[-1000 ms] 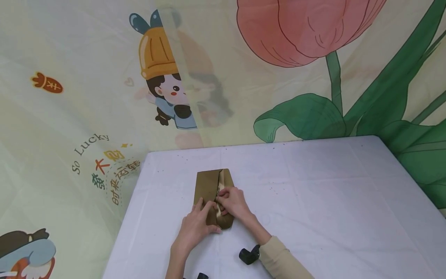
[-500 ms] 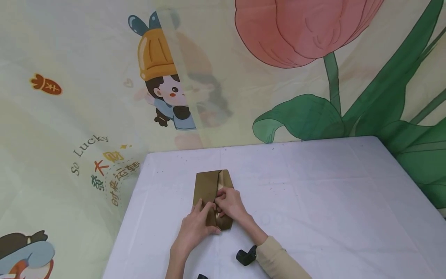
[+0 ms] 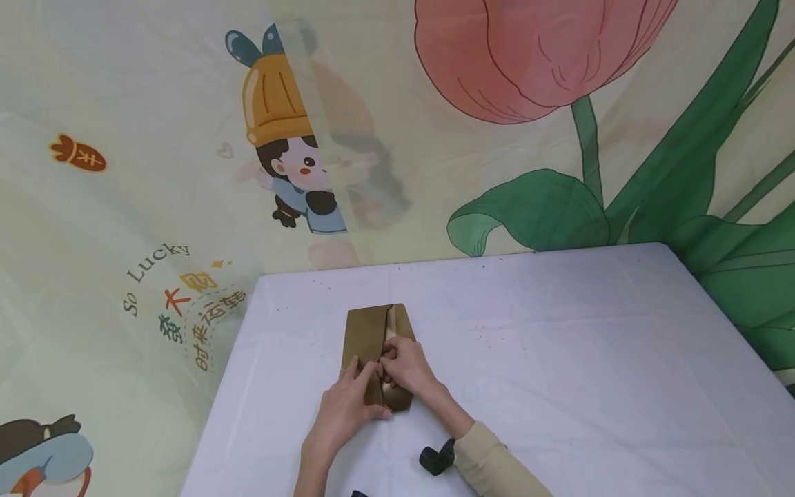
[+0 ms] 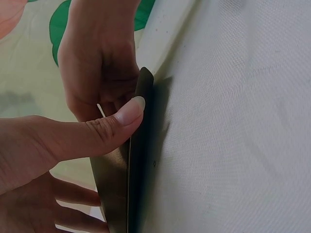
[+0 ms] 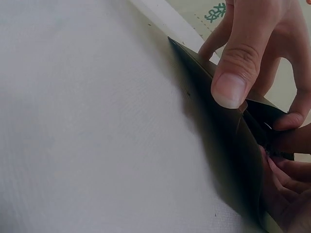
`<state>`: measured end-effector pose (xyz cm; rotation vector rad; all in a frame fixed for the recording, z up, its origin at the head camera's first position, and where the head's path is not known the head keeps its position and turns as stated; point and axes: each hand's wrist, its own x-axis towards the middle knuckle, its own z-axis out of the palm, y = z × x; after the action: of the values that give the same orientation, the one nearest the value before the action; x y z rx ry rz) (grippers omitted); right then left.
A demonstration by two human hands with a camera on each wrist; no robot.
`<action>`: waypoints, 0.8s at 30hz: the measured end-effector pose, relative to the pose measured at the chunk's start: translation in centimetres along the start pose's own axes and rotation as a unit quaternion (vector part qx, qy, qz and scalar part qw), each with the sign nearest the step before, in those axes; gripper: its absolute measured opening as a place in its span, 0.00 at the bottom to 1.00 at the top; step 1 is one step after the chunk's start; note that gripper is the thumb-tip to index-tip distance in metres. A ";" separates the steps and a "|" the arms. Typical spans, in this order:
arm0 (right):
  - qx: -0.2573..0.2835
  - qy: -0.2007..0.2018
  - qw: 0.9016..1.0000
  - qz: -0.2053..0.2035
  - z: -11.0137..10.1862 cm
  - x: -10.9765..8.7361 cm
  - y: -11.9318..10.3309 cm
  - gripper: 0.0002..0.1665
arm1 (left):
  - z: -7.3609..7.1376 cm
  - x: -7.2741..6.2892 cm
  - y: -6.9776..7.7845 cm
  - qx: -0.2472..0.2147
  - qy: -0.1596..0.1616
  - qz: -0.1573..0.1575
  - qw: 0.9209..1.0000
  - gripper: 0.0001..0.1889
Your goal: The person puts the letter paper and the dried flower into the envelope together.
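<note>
A flat brown envelope-like packet (image 3: 363,331) lies on the white table, a lengthwise slit with a paler lining near its right side. My left hand (image 3: 345,405) holds its near left part. In the left wrist view the left thumb (image 4: 112,128) lies over the near edge, and the other fingers spread across the far side. My right hand (image 3: 408,366) has curled fingers at the slit, pinching the flap's edge. From the right wrist view, the right fingertips (image 5: 284,182) reach into the dark gap beneath the flap. What lies deeper inside is hidden.
The white-covered table (image 3: 559,359) extends far to the right. Behind it hangs a printed cloth (image 3: 397,138) with a tulip and cartoon figures. A black wrist camera (image 3: 437,457) sits by the right sleeve (image 3: 497,462).
The right hand has slid slightly toward the left hand along the slit, its fingers still at the flap. My left hand stays in place on the packet. The head view has shifted slightly.
</note>
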<state>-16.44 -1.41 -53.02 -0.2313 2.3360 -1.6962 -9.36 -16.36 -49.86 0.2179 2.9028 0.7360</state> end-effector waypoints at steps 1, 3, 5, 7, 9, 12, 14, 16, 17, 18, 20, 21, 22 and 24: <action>-0.005 -0.001 1.000 -0.002 0.0 0.0 0.0 0.16 | 0.0 0.0 0.0 0.001 0.001 0.001 1.000 0.35; -0.017 -0.002 1.000 -0.007 -0.1 -0.1 0.0 0.16 | 0.0 -0.1 0.0 0.002 0.001 0.002 1.000 0.36; -0.023 -0.004 1.000 -0.015 -0.1 -0.1 0.0 0.17 | 0.0 -0.1 -0.1 0.003 0.001 0.003 1.000 0.36; -0.030 -0.008 0.999 -0.025 -0.3 -0.2 0.1 0.17 | 0.0 -0.1 -0.1 0.002 0.000 0.003 1.000 0.36; -0.029 -0.018 0.999 -0.029 -0.4 -0.3 0.2 0.17 | 0.0 -0.1 -0.1 0.002 0.000 0.002 1.000 0.37; -0.008 -0.039 0.999 -0.022 -0.8 -0.3 0.5 0.19 | 0.0 0.0 0.0 0.000 -0.002 0.001 1.000 0.37; 0.014 -0.053 0.998 -0.008 -1.0 -0.4 0.7 0.21 | 0.1 0.0 0.0 0.001 -0.003 -0.001 1.000 0.37; 0.033 -0.063 0.997 0.000 -1.1 -0.3 0.8 0.23 | 0.1 0.0 0.1 0.002 -0.005 -0.003 1.000 0.37; 0.038 -0.066 0.997 0.002 -1.2 -0.3 0.9 0.24 | 0.1 0.0 0.2 0.004 -0.006 -0.005 1.000 0.37; 0.043 -0.068 0.997 0.004 -1.3 -0.3 0.9 0.24 | 0.1 0.0 0.2 0.007 -0.008 -0.007 1.000 0.38; 0.048 -0.073 0.996 0.005 -1.5 -0.4 0.8 0.24 | 0.2 0.0 0.2 0.012 -0.011 -0.011 1.000 0.39; 0.049 -0.075 0.996 0.005 -1.6 -0.4 0.8 0.24 | 0.3 0.0 0.3 0.014 -0.013 -0.012 1.000 0.40; 0.050 -0.078 0.996 0.007 -1.7 -0.5 0.8 0.24 | 0.3 0.0 0.3 0.018 -0.014 -0.013 1.000 0.41; 0.055 -0.079 0.995 0.016 -1.9 -0.6 0.7 0.22 | 0.5 0.0 0.3 0.025 -0.016 -0.012 0.999 0.42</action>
<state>-16.42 0.75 -53.10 -0.2929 2.1158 -1.7187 -9.30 -15.85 -50.12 0.1974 2.8901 0.6507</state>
